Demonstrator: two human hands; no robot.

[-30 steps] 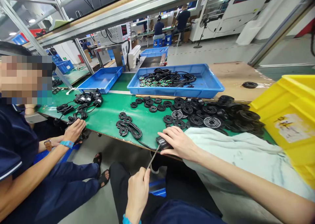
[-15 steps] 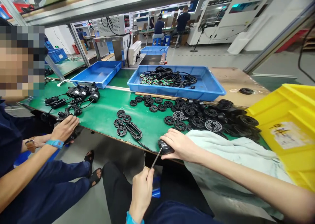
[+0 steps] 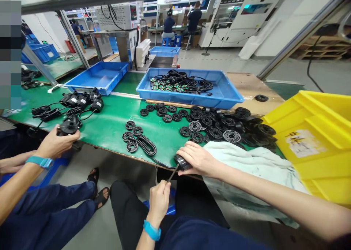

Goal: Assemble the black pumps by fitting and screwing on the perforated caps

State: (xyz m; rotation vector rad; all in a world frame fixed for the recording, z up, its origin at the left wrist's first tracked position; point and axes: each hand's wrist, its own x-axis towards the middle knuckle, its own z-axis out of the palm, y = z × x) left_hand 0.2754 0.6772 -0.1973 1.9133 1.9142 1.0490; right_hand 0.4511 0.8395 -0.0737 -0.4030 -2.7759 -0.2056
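Note:
My right hand is wrapped round a black cylindrical housing at the table's front edge, its open end tilted toward me. In my left hand, below the edge, is a thin metal tool; its grip is hidden in my fist. The tool's far end meets the housing's open end. A black cable runs from near the housing to a coil on the green table. Several black slotted discs lie beside that coil. A pale cloth is under my right forearm.
A heap of black round parts lies at right, before a yellow bin. Behind stands a blue tray with cables and small green boards. At left, a co-worker's hand holds a black part near several cabled housings.
The view has swung slightly to the right. Less of the tool's shaft shows between my left hand and the housing. The co-worker's hand has raised a black part.

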